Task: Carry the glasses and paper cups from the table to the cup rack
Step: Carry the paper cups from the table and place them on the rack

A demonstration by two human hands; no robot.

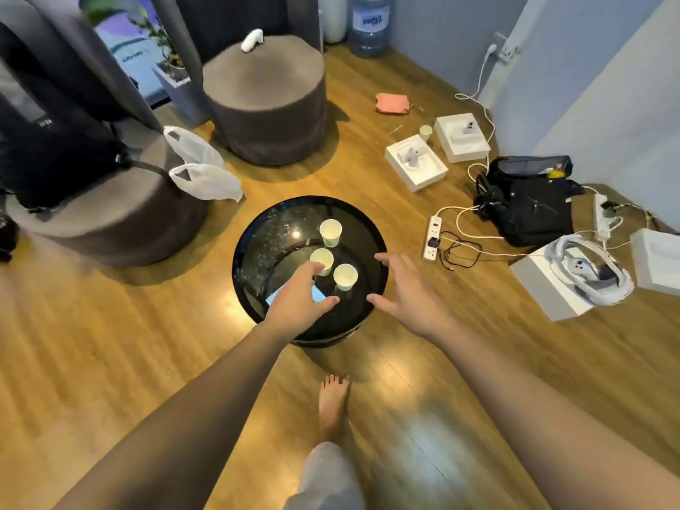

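Three white paper cups stand upright on a round black glossy table (257, 230): a far cup (330, 232), a middle cup (322, 259) and a near cup (346, 276). My left hand (300, 298) hovers over the table with fingers spread, its fingertips beside the middle cup and holding nothing. My right hand (403, 288) is spread open over the table's right rim, a little right of the near cup. A light blue flat object (317, 294) lies on the table, mostly hidden under my left hand. No glasses or cup rack are in view.
Two grey round stools (266, 101) stand behind and left of the table, one bearing a black backpack (55, 141) and plastic bags. Right of the table lie a power strip (433, 237), cables, white boxes (415, 161) and a black bag (530, 200). My bare foot (333, 403) is on the wooden floor.
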